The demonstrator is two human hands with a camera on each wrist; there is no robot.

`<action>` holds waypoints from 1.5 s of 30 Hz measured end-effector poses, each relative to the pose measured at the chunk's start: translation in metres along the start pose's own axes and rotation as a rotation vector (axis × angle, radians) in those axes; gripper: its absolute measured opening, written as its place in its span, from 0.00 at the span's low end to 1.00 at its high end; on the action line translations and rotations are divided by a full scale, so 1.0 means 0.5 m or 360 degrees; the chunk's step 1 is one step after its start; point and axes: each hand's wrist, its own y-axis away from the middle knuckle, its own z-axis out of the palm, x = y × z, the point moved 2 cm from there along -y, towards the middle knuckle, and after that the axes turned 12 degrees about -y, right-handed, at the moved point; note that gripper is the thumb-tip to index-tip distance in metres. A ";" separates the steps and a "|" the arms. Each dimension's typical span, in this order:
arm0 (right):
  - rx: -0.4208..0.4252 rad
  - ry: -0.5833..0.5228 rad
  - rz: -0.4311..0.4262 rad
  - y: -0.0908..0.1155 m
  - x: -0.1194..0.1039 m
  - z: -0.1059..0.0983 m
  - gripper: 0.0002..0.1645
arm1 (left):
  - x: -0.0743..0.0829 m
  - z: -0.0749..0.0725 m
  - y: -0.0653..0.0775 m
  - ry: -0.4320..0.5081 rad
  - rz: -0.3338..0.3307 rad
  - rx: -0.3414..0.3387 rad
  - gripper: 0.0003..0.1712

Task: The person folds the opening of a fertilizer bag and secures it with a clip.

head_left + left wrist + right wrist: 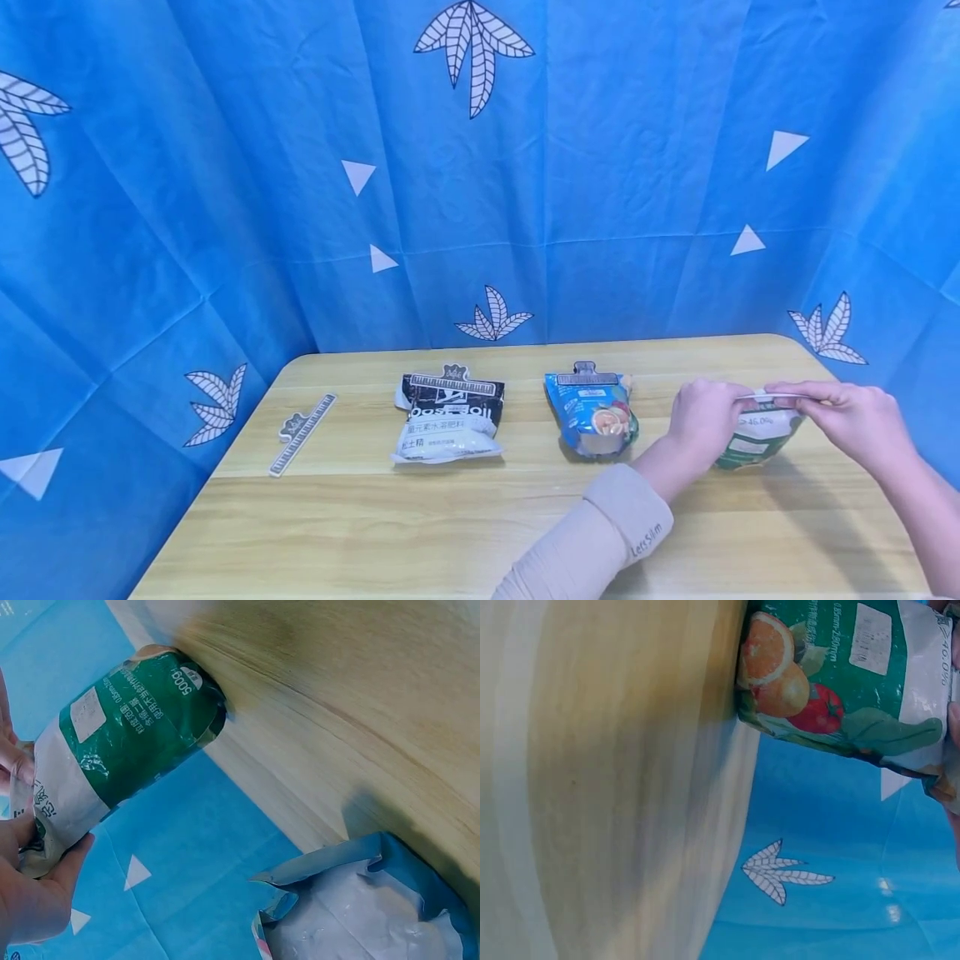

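Observation:
A green and white printed bag (752, 448) stands at the right of the table, its top between both hands. My left hand (703, 418) pinches the left end of that top edge, and my right hand (862, 421) pinches the right end. A narrow white strip runs along the top between the fingers; whether it is a clip or folded bag is unclear. "500g" is printed on the green lower part of the bag (142, 712) in the left wrist view. From the right wrist, the bag (870, 682) shows oranges and a tomato.
Left of my left hand stands a blue bag (592, 421) with a dark clip (587, 378) across its top. Further left is a black and white bag (448, 429) bearing a similar clip (453, 380). One loose clip (302, 435) lies near the left edge of the wooden table (360, 525).

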 end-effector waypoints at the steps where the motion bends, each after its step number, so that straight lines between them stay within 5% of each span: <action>1: -0.0017 0.0011 0.0024 0.000 0.000 0.000 0.11 | 0.000 0.000 0.000 -0.0002 0.0001 -0.0008 0.09; 9: -0.0206 0.0048 0.0203 0.014 -0.002 -0.009 0.16 | 0.001 0.003 0.001 0.0077 0.0048 -0.0070 0.11; 13: -0.0108 0.0004 0.0081 0.023 0.001 -0.005 0.20 | 0.001 0.002 0.005 0.0110 0.0041 -0.0075 0.12; 16: 0.0017 -0.0001 -0.0085 0.023 0.002 -0.001 0.12 | 0.002 0.002 0.008 0.0101 0.0022 -0.0059 0.12; 23: 0.0163 0.0015 -0.0245 0.020 0.006 0.005 0.26 | 0.007 0.008 0.010 0.0029 -0.0007 -0.0029 0.12; 29: 0.0078 -0.0019 -0.0089 0.020 0.008 0.002 0.11 | -0.003 0.012 0.007 0.0144 0.0043 -0.0040 0.12; 38: -0.0168 -0.0016 0.0189 0.007 -0.003 0.005 0.23 | -0.028 0.010 0.007 0.0397 0.0004 -0.0023 0.12; 42: -0.0026 -0.0024 0.0065 0.004 0.001 0.005 0.27 | -0.023 0.008 0.007 0.0397 -0.0045 -0.0017 0.11; 45: 0.0099 -0.0046 -0.0075 0.007 0.009 0.004 0.17 | -0.017 0.008 0.006 0.0354 -0.0045 -0.0001 0.11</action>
